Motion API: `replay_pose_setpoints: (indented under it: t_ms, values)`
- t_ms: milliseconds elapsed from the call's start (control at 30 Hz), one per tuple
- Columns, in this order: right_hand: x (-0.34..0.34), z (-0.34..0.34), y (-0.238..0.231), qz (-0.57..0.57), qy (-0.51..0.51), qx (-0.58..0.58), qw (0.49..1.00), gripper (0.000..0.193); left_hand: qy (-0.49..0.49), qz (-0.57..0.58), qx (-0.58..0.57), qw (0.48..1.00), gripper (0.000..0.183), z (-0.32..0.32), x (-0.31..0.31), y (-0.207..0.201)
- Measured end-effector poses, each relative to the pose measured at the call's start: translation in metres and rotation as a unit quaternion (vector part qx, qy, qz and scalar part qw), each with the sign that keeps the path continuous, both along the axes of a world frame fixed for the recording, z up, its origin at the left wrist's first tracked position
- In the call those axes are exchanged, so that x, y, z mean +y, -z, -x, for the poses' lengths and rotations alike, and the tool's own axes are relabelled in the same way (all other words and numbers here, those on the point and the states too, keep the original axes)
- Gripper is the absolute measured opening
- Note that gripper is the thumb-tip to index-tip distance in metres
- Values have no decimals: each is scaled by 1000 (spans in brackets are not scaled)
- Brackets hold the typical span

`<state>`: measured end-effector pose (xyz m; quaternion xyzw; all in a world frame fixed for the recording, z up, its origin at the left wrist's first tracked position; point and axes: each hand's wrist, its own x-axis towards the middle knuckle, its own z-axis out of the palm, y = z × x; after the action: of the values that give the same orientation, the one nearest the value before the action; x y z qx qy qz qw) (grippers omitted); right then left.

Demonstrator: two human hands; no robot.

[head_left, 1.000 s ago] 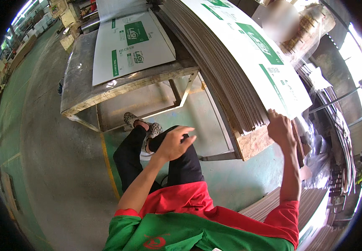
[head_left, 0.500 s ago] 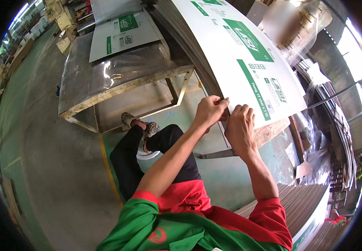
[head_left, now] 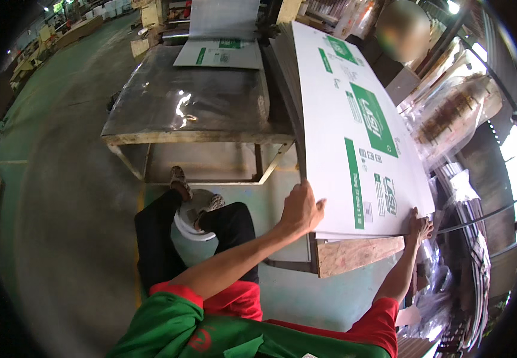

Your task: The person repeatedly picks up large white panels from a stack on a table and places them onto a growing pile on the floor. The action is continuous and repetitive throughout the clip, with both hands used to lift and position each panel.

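Note:
A tall stack of flat cardboard sheets slants away in front of me, its top cardboard sheet [head_left: 336, 185] white with green printed panels. My left hand [head_left: 301, 209] is closed at the sheet's near left corner, fingers curled at the edge and partly hidden, thumb pointing right. At the near right corner, my right hand [head_left: 418, 227] grips the edge with bent fingers. Below the sheets, a wooden board [head_left: 360, 255] shows under the near edge.
Left of the stack stands a metal-framed table [head_left: 151, 113] with a shiny covered top. One printed cardboard sheet [head_left: 217, 55] lies at its far end, by a machine. A round white stool [head_left: 196, 230] is near my feet. Wrapped bundles [head_left: 455, 119] crowd the right; a person [head_left: 393, 65] stands beyond.
My right hand has moved from beside the left hand to the sheet's near right corner. My left hand stays at the left corner. The view has shifted, with the stack's near edge now lower.

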<state>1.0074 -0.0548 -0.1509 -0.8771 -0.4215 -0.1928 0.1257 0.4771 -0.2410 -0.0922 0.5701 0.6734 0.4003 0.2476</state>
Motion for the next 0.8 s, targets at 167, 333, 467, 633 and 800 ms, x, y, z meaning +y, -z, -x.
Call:
replay_pose_setpoints:
  t_ms: [167, 333, 467, 633, 800]
  values:
    - [-46, 65, -80, 46, -89, 107, 989, 62, 81, 55, -378, 921, 61, 77, 7, -82]
    - [-177, 165, -161, -112, -313, 321, 887, 48, -216, 4, -185, 959, 69, 184, -189, -53]
    - [-306, 318, -116, 124, -451, 434, 770, 29, -451, 152, -214, 853, 64, 288, -427, -1]
    - [-379, 406, -10, 233, -437, 576, 651, 60, -459, 255, -190, 830, 75, 345, -531, 63]
    - [-391, 422, 14, 252, -270, 625, 687, 53, -372, 285, -211, 858, 82, 409, -472, 81]
